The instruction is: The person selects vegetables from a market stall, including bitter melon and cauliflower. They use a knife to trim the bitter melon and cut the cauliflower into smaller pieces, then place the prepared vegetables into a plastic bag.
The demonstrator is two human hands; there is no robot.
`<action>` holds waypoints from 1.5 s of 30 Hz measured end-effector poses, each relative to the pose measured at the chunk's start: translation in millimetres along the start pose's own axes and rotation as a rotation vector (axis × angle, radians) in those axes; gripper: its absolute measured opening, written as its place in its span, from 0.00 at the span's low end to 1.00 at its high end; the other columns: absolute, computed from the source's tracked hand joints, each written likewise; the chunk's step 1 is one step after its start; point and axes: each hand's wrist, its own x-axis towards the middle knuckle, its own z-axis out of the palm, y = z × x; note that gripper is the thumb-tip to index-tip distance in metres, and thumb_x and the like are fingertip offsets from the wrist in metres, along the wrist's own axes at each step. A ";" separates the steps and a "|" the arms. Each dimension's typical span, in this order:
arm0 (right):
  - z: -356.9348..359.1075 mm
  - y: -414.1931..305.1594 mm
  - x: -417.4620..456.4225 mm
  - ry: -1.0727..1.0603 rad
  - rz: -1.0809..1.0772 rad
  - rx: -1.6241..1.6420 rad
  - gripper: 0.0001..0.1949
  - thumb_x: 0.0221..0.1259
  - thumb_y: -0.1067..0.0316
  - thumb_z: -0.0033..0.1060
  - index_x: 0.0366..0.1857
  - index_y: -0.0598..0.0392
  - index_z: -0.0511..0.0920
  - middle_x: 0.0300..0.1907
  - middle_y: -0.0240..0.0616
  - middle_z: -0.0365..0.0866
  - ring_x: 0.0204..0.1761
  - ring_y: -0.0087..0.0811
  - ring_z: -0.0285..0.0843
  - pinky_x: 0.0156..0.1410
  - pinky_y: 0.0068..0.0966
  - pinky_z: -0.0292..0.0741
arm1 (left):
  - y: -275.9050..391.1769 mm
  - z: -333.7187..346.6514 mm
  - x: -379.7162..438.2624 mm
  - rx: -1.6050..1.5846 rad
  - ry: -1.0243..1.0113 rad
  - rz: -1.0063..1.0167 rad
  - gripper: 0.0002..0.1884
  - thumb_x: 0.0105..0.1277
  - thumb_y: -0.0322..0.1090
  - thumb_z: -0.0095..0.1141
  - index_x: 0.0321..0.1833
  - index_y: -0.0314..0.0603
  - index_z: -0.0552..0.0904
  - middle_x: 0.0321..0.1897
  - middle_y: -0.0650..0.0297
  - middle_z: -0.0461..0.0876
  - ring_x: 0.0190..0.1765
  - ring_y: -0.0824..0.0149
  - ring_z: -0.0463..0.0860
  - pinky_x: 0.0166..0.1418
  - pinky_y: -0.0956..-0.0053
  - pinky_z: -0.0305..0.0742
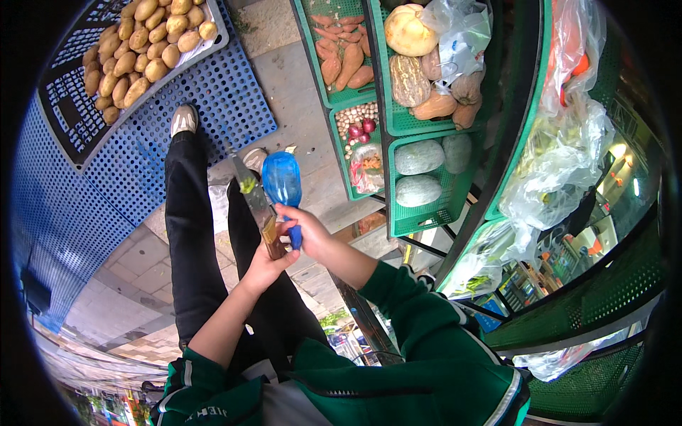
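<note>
My left hand (265, 264) is closed around the brown handle of a knife (257, 199), whose long metal blade points away from me, with a bit of green plant matter stuck on it. My right hand (309, 229) holds the blue handle of a translucent blue plastic scoop (282, 178); its rounded head stands beside the blade. The two hands are close together above my dark trousers, and their fingers partly cover both handles. Whether the fingers of my right hand also touch the knife, I cannot tell.
Potatoes (146, 45) fill a crate on a blue perforated platform (213, 90) at upper left. On the right, green crates (391, 186) hold sweet potatoes (349, 58), onions (362, 129), pumpkins (409, 80) and wax gourds (418, 190). Plastic-wrapped produce (554, 175) lies on a shelf farther right.
</note>
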 end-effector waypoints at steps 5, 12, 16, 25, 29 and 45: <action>14.9 6.4 -4.9 0.092 -0.085 0.043 0.12 0.56 0.52 0.60 0.32 0.47 0.75 0.27 0.26 0.74 0.30 0.19 0.71 0.37 0.17 0.68 | 1.2 -6.4 6.7 0.033 0.154 -0.021 0.21 0.56 0.22 0.59 0.53 0.40 0.69 0.44 0.68 0.73 0.49 0.74 0.71 0.52 0.77 0.68; -55.7 -117.7 13.5 0.074 -0.004 -0.974 0.33 0.52 0.28 0.41 0.38 0.51 0.79 0.33 0.32 0.81 0.32 0.25 0.77 0.37 0.23 0.73 | 27.3 -8.7 20.6 -0.199 0.067 -0.089 0.19 0.56 0.24 0.58 0.50 0.44 0.69 0.39 0.65 0.72 0.45 0.70 0.74 0.53 0.67 0.72; -79.6 -287.4 -0.1 0.816 -0.895 -0.932 0.13 0.62 0.55 0.47 0.33 0.54 0.75 0.20 0.30 0.73 0.22 0.24 0.71 0.25 0.21 0.67 | 35.0 -35.1 11.8 -0.234 0.095 -0.176 0.21 0.56 0.25 0.58 0.50 0.49 0.67 0.41 0.62 0.73 0.45 0.64 0.75 0.51 0.60 0.75; -138.1 -434.2 27.0 1.173 -0.870 -0.641 0.10 0.47 0.71 0.46 0.25 0.68 0.75 0.20 0.44 0.76 0.21 0.39 0.76 0.27 0.32 0.70 | 33.2 -69.5 -18.0 -0.112 0.278 -0.429 0.21 0.54 0.25 0.54 0.50 0.49 0.66 0.47 0.55 0.74 0.48 0.59 0.77 0.48 0.63 0.75; -104.8 -415.6 7.6 1.424 -0.819 -1.156 0.13 0.48 0.61 0.52 0.30 0.61 0.76 0.29 0.47 0.80 0.34 0.42 0.79 0.40 0.33 0.73 | 21.4 -77.7 -13.8 -0.012 0.334 -0.401 0.22 0.51 0.27 0.53 0.50 0.46 0.65 0.46 0.54 0.75 0.48 0.58 0.77 0.47 0.63 0.75; -61.1 -318.0 -56.7 1.007 -2.156 -1.224 0.03 0.49 0.79 0.56 0.27 0.59 0.77 0.35 0.41 0.72 0.34 0.35 0.76 0.38 0.27 0.76 | 19.6 -80.0 -18.2 -0.144 0.324 -0.360 0.25 0.49 0.27 0.55 0.51 0.51 0.65 0.43 0.57 0.72 0.44 0.61 0.74 0.47 0.57 0.75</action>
